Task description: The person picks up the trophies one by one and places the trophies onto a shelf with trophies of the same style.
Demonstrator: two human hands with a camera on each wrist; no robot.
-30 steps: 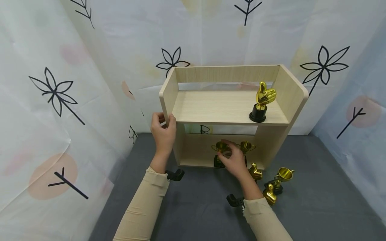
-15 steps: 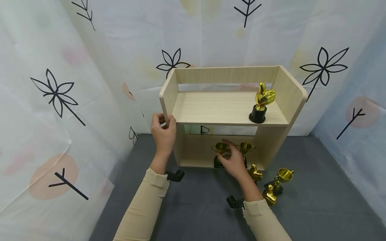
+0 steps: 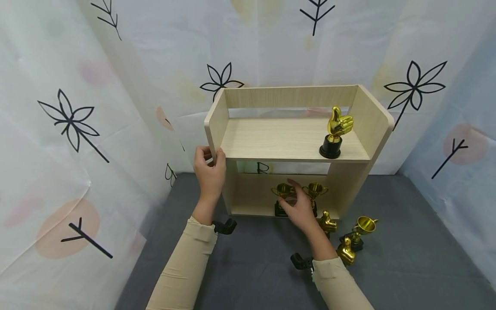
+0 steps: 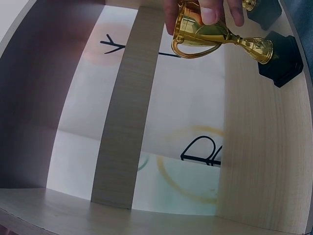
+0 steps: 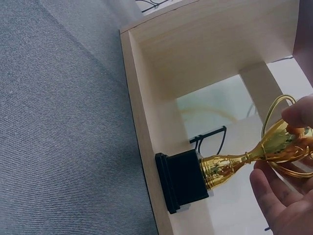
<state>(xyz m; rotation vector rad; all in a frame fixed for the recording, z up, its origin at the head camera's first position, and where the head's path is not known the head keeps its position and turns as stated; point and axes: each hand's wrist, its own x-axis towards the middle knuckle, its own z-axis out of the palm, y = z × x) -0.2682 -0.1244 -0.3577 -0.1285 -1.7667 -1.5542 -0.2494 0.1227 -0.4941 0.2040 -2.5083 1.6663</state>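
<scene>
My left hand [image 3: 209, 174] grips the front edge of the left side panel of a two-level wooden shelf [image 3: 271, 133]. My right hand [image 3: 302, 211] reaches into the lower level and holds a gold trophy cup [image 3: 283, 189] by its bowl, thumb and fingers on either side. In the right wrist view the cup's black base [image 5: 183, 178] stands at the shelf's front edge. The left wrist view has the same cup [image 4: 203, 32] with right-hand fingers [image 4: 210, 12] over the bowl. A second trophy cup [image 3: 315, 189] stands just right of it, partly behind my right hand.
A gold thumbs-up trophy [image 3: 335, 133] stands at the upper level's right end. On the grey tabletop [image 3: 255, 267], near my right forearm, are another trophy cup [image 3: 364, 226] and two thumbs-up trophies, one nearer the shelf [image 3: 327, 221]. Patterned cloth [image 3: 155, 64] hangs behind and at both sides.
</scene>
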